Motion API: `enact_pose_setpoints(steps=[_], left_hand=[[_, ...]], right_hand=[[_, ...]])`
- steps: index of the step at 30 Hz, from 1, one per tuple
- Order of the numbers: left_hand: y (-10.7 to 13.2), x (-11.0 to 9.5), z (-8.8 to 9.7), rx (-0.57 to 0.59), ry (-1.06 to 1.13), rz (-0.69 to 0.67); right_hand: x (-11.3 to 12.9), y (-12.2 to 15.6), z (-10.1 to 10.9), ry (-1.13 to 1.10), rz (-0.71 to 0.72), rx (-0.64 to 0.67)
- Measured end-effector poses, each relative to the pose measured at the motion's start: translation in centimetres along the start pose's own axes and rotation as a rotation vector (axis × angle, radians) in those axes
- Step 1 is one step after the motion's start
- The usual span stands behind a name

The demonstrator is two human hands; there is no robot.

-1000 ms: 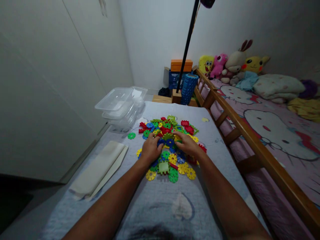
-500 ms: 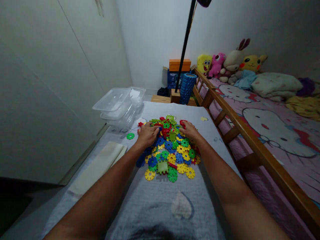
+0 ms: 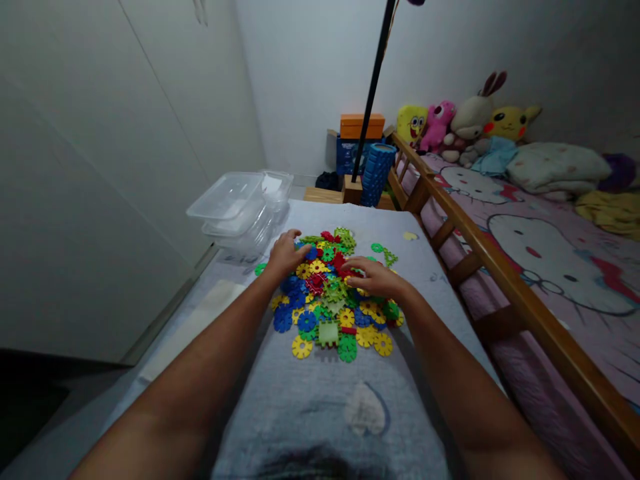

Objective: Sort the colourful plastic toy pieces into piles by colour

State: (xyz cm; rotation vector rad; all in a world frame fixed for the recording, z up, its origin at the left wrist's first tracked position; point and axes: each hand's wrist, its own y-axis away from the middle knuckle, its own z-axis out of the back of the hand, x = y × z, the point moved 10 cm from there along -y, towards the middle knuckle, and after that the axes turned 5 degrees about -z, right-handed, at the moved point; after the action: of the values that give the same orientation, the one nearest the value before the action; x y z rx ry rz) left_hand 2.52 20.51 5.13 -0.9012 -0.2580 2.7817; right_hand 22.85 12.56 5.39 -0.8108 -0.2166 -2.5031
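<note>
A heap of flat plastic gear-shaped pieces (image 3: 330,293) in red, yellow, green and blue lies on a grey-blue quilted mat (image 3: 360,413). My left hand (image 3: 285,255) rests on the far left edge of the heap, fingers spread over blue and yellow pieces. My right hand (image 3: 375,279) lies palm down on the right side of the heap, fingers pointing left over red and green pieces. Neither hand visibly grips a piece. A square light-green piece (image 3: 328,332) sits at the near edge.
Clear plastic containers (image 3: 240,207) are stacked at the far left of the mat, a folded white cloth (image 3: 200,320) beside my left arm. A wooden bed rail (image 3: 500,280) runs along the right. A black pole (image 3: 373,100) and boxes (image 3: 355,133) stand beyond.
Both hands swept across the heap: first near, then to its far edge, now the right hand has drawn back toward the middle. Pieces have been pushed closer together.
</note>
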Motion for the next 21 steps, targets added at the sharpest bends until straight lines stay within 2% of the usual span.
enact_pose_setpoints(steps=[2, 4, 7, 9, 11, 17, 19, 21], left_hand=[[1.0, 1.0, -0.4, 0.078, -0.07, 0.018], [2.6, 1.9, -0.6, 0.142, -0.186, 0.039], [5.2, 2.7, -1.1, 0.221, -0.285, 0.057], [6.5, 2.1, -1.5, 0.222, -0.272, 0.012], [7.5, 0.7, -2.2, 0.204, -0.201, -0.065], [9.9, -4.9, -4.3, 0.175, 0.211, -0.29], [10.3, -6.1, -4.5, 0.182, 0.336, -0.314], [10.3, -6.3, -4.5, 0.185, 0.404, -0.28]], right_hand=[[-2.0, 1.8, 1.9, 0.033, -0.09, -0.121], [-4.8, 4.1, 3.0, 0.103, -0.241, -0.208], [-8.6, 7.6, 2.7, 0.177, -0.458, -0.237], [-9.7, 9.0, 1.6, 0.198, -0.534, -0.231], [-9.4, 9.3, 0.3, 0.204, -0.533, -0.233], [-5.2, 7.3, -2.4, 0.159, -0.381, -0.308], [-4.0, 6.8, -2.7, 0.132, -0.341, -0.34], [-3.1, 6.5, -2.7, 0.085, -0.295, -0.373]])
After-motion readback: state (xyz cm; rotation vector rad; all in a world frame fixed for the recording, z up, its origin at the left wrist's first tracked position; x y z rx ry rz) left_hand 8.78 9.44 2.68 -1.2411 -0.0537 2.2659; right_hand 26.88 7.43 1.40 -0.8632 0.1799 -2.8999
